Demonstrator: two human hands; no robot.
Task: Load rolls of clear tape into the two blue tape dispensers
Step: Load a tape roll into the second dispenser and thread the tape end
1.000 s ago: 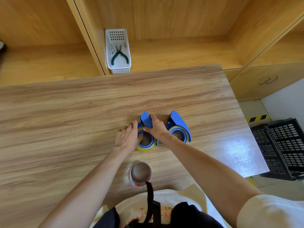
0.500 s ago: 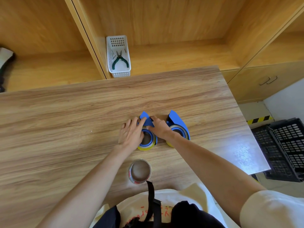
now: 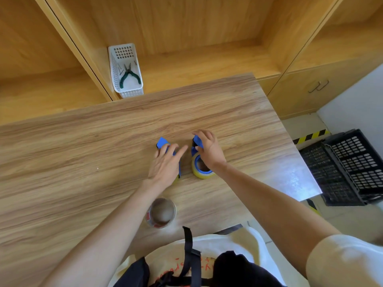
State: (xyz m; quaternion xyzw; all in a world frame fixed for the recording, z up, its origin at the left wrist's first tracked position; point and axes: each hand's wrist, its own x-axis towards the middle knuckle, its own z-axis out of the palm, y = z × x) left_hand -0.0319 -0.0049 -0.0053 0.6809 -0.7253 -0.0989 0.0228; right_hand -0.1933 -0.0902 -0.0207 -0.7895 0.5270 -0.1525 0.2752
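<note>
Two blue tape dispensers lie side by side in the middle of the wooden table [image 3: 83,162]. My left hand [image 3: 165,164] lies over the left dispenser [image 3: 161,142], fingers spread, so only its blue front tip and a sliver of yellowish tape show. My right hand [image 3: 209,149] curls around the blue front of the right dispenser [image 3: 196,141]. Its roll of clear yellowish tape [image 3: 200,169] sits on the blue hub. A spare tape roll [image 3: 161,212] with a brown core stands near the front edge of the table, under my left forearm.
A white basket [image 3: 126,71] with green-handled pliers sits on the shelf behind the table. Black plastic crates [image 3: 350,166] stand on the floor to the right, beyond the table's right edge. A cabinet with a handle is at the back right.
My right hand has left the left dispenser and gone to the front of the right one. My left hand has slid further over the left dispenser and hides its roll.
</note>
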